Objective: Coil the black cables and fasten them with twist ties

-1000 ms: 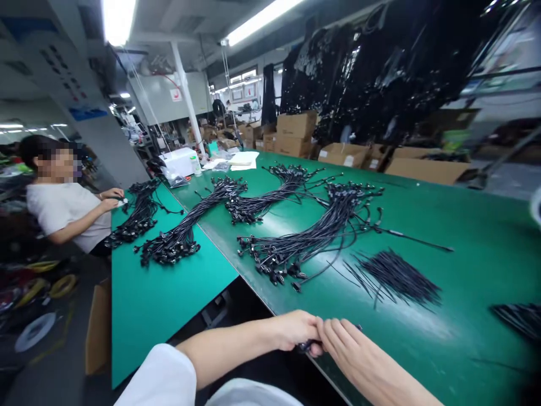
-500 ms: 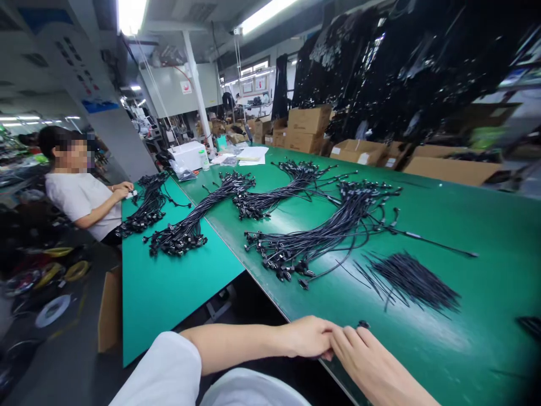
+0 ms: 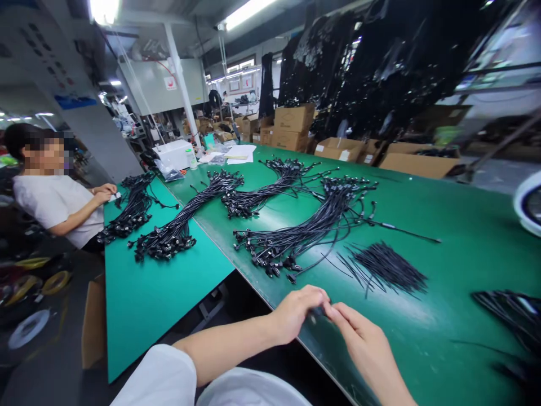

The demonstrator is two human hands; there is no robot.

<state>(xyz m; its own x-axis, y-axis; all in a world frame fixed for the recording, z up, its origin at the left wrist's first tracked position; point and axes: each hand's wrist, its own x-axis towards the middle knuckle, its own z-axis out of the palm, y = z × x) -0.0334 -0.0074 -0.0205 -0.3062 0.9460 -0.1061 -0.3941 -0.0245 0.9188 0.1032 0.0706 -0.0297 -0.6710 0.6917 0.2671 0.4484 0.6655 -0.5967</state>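
My left hand [image 3: 298, 316] and my right hand [image 3: 366, 344] meet fingertip to fingertip above the near edge of the green table [image 3: 443, 338]. Both are closed in a pinch. Whatever sits between the fingers is hidden, with only a hint of something dark there. Just beyond them lies a loose pile of thin black ties or cut wires [image 3: 386, 268]. To its left a large bundle of black cables [image 3: 304, 231] with connectors at its ends is spread out.
More cable bundles lie farther back [image 3: 270, 189] and to the left [image 3: 186, 214]. Black strands [image 3: 511, 316] are at the right edge. A co-worker [image 3: 54, 192] sits at the left, hands on a small white piece. Cardboard boxes [image 3: 291, 127] stand behind the table.
My hands have risen a little and shifted left, with fingertips now pinched together. A black connector seen beside my right hand earlier no longer shows. The view has turned right.
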